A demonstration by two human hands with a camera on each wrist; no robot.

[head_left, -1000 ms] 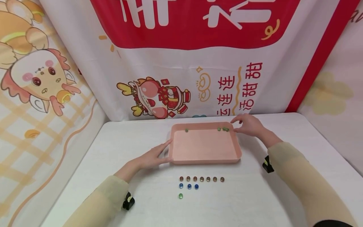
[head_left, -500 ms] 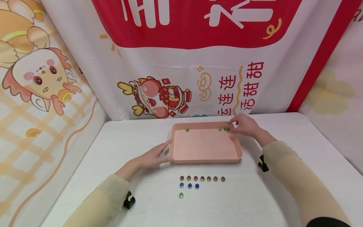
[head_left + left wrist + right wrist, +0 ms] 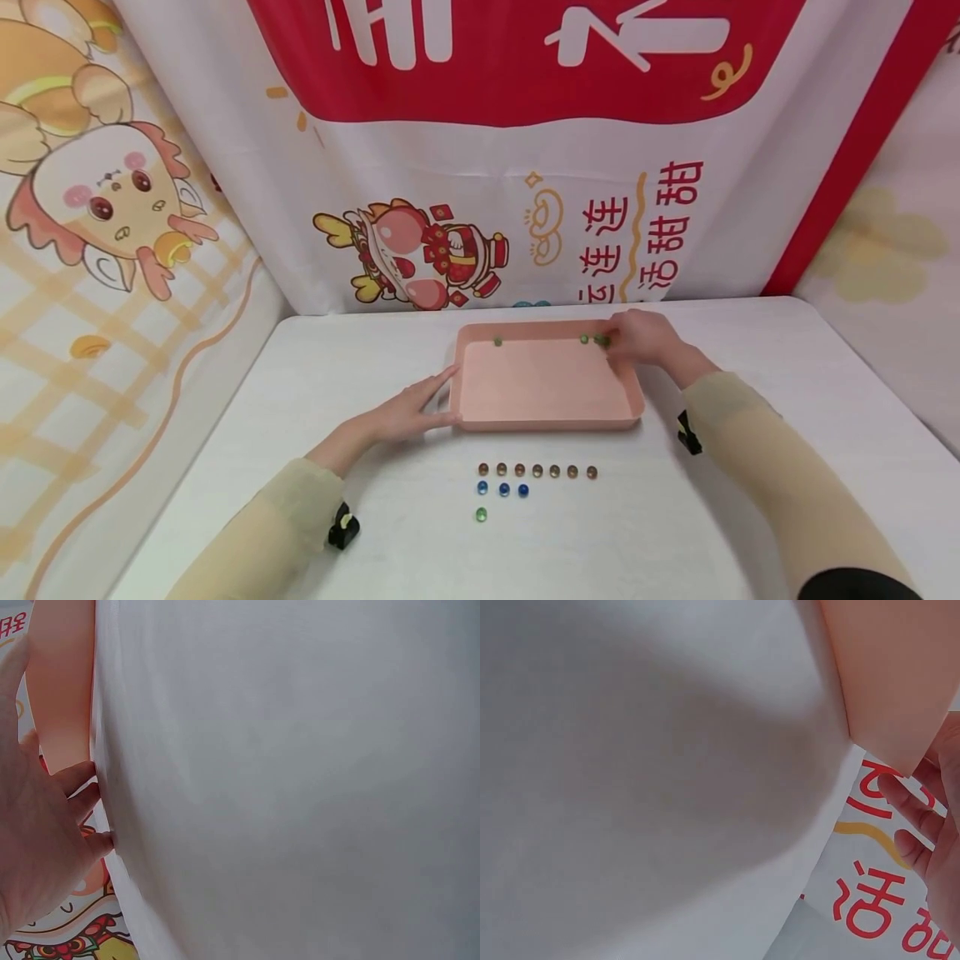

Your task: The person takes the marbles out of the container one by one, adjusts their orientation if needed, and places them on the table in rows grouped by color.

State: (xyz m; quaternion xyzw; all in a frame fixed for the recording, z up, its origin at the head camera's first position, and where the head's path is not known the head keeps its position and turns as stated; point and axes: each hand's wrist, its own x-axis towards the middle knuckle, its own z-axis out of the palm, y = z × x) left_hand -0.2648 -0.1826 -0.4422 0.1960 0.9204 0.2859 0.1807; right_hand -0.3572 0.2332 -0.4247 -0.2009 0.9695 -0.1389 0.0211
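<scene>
A pink tray (image 3: 547, 383) rests on the white table in the head view. Along its far wall lie a green marble (image 3: 498, 342) at the left and more green marbles (image 3: 584, 339) toward the right corner. My left hand (image 3: 405, 414) touches the tray's left side with fingers and thumb spread. My right hand (image 3: 647, 337) reaches over the far right corner, fingers down at the green marbles. In the right wrist view the tray wall (image 3: 892, 667) hides the thumb and index fingertips, so I cannot tell whether they pinch a marble.
In front of the tray are a row of several brown marbles (image 3: 537, 471), a shorter row of blue marbles (image 3: 504, 490) and a single green marble (image 3: 482, 515). A printed cloth (image 3: 450, 150) hangs behind the table, with patterned panels (image 3: 112, 350) at the sides.
My right hand has moved left and down from outside the tray's far right corner to the green marbles inside. My left hand stays at the tray's left side.
</scene>
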